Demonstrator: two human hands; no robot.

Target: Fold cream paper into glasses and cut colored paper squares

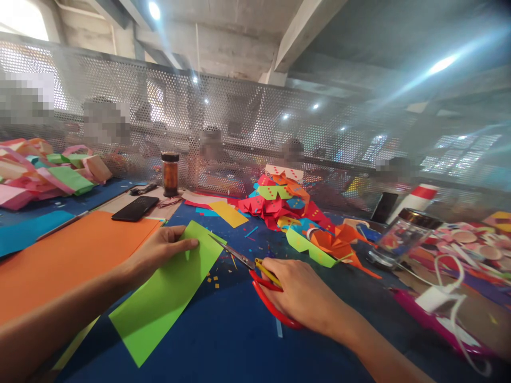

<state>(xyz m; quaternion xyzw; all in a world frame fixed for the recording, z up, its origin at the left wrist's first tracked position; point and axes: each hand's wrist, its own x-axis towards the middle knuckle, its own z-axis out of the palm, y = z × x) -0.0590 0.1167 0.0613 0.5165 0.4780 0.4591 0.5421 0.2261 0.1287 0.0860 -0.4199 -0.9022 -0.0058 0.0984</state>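
My left hand (165, 250) pinches a long strip of bright green paper (171, 298) near its upper end, thumb on top. The strip slants down toward the near left. In my right hand (293, 287) is a pair of scissors (271, 303) with red handles, fingers closed through the loops. A slim yellow item (268, 272) lies along the handle under my fingers. The scissor blades (235, 254) point left, their tips at the right edge of the green paper near its top. Whether they have cut into it, I cannot tell.
Cut paper masks (275, 205) in several colours are heaped ahead. Orange paper (75, 260), a black phone (134, 208) and a dark-lidded jar (170, 174) lie left. At right stand a glass bottle (403, 239) and a magenta power strip (439, 324). A perforated metal screen (223, 122) runs behind.
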